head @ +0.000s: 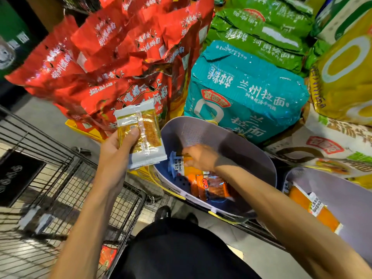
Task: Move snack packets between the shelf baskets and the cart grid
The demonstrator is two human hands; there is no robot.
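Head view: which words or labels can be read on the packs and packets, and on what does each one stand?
"寻味中华" and "兰州拉面": on the teal noodle pack.
"河南烩面": on the green noodle pack.
"嘻螺会": on the red bag.
Yellow packet: print too small to read.
Packets in the grey basket: labels too blurred to read.

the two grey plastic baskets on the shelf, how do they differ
The nearer grey perforated plastic basket shows whole; the second grey plastic basket to its right is cut off by the right forearm and the frame edge. The nearer one holds several orange and white snack packets; in the second only one orange packet is visible. The right hand reaches into the nearer one; no hand is in the second. Both sit tilted below stacked noodle bags.
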